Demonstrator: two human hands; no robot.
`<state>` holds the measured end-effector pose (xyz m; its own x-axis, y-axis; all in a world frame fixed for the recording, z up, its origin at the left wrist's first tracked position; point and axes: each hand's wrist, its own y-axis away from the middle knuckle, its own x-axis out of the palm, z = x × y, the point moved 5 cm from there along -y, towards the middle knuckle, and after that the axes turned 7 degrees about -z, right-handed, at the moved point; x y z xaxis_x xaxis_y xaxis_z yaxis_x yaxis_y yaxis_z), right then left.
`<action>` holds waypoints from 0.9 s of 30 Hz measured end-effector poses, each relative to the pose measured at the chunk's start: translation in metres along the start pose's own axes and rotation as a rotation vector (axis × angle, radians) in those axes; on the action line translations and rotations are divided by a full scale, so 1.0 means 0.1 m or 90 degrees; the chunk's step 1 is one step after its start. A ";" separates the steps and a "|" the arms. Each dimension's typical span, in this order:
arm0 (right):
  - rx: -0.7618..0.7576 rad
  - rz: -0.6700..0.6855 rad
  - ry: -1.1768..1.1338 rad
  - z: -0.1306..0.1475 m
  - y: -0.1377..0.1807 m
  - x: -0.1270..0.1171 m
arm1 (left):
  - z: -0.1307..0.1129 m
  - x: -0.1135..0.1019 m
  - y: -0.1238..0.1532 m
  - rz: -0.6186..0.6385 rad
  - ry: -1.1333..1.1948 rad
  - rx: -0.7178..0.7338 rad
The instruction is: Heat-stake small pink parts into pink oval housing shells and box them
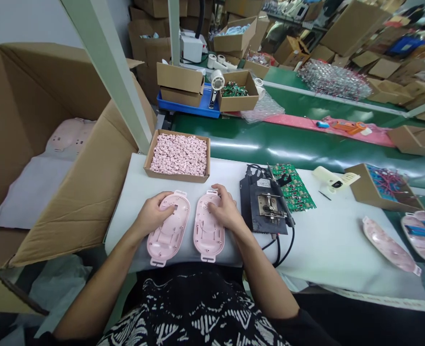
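A large open cardboard box (54, 120) stands at the left of the white-covered tabletop (317, 254), holding a pale pink moulded part (70, 137) on white sheeting, and a green conveyor belt (281, 144) runs behind the tabletop. On the tabletop, a shallow cardboard tray (151, 158) is heaped with small pink pieces (179, 154). Directly below it, near the tabletop's front edge, two pink oval plastic housings lie side by side, their ribbed insides facing up and almost touching. The hands are apart, one on each housing: the left hand (149, 215) covers the upper part of the left housing (169, 238), and the right hand (227, 209) covers the upper part of the right housing (208, 233), fingers curled over each. Just right of the right hand sits a black soldering station (265, 206), touching green circuit boards (293, 185). Farther right lie a cardboard box lid of coloured wires (385, 185) and finished pink shells (389, 245).
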<state>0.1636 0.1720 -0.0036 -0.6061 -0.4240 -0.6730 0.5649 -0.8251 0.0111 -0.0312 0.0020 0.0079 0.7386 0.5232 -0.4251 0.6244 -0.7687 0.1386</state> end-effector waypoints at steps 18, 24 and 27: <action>-0.148 -0.097 -0.111 0.27 0.28 -0.04 | 0.01 0.04 0.12 0.019 0.075 -0.002; -0.207 0.136 -0.197 0.80 0.45 0.10 | -0.34 0.13 0.38 0.042 0.043 0.057; -0.156 0.124 -0.236 0.85 0.49 0.12 | -0.48 0.12 0.47 0.030 -0.027 0.092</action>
<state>0.1366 0.0955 0.0516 -0.6094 -0.7035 -0.3656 0.7762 -0.6235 -0.0939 0.0192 -0.0099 0.0525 0.7530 0.4720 -0.4585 0.5439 -0.8386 0.0301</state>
